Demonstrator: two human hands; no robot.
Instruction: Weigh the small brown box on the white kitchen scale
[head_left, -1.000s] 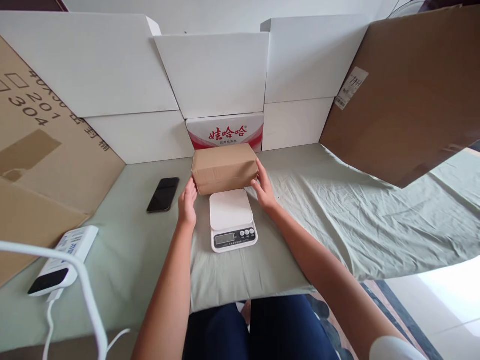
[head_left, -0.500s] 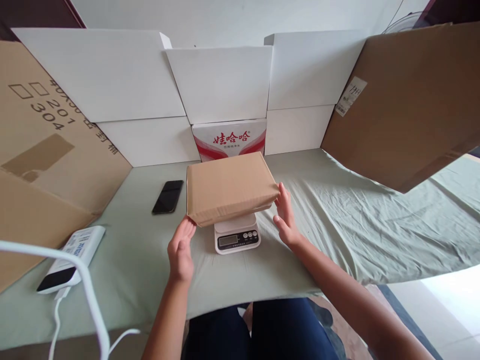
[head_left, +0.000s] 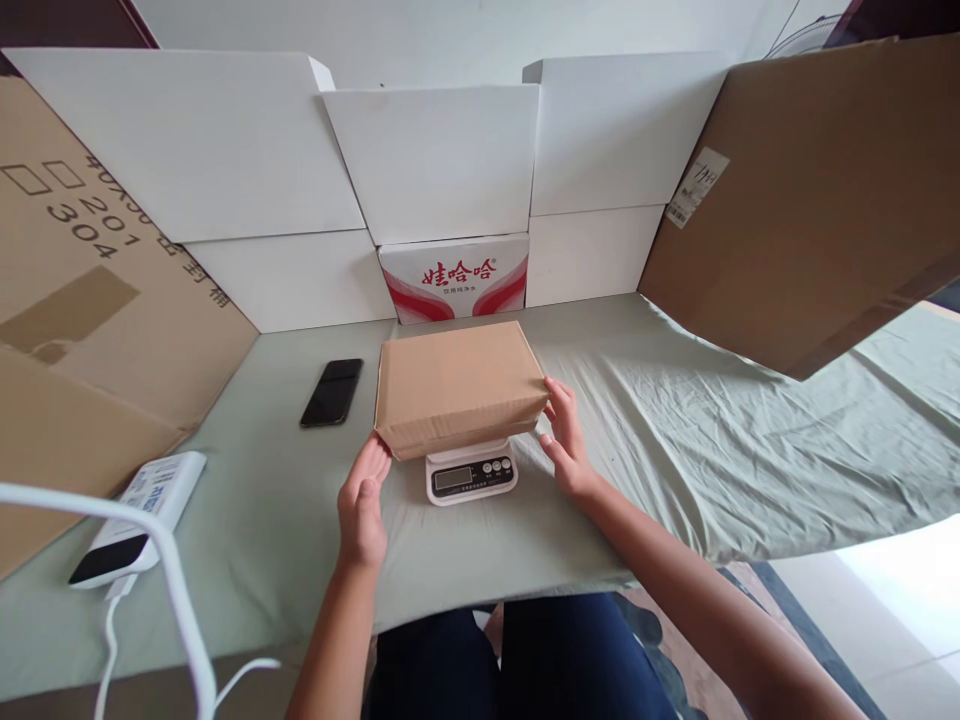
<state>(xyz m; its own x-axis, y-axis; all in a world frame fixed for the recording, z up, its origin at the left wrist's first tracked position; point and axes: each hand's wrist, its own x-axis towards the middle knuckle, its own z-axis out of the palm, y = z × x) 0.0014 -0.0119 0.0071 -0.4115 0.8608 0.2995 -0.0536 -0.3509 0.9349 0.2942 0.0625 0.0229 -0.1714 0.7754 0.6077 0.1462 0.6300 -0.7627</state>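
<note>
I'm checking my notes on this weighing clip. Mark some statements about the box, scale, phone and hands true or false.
1. The brown cardboard box sits on the white digital scale. True.
2. The black phone lies right of the box. False: it lies to the left.
3. The left hand grips the phone. False: its fingers are at the box's near left corner.
4. The right hand is at the box's right edge. True.

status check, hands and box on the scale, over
Left hand open at the cardboard box front-left corner. Right hand open at its right end. Box sits on kitchen scale. Phone lies apart, left.
</note>
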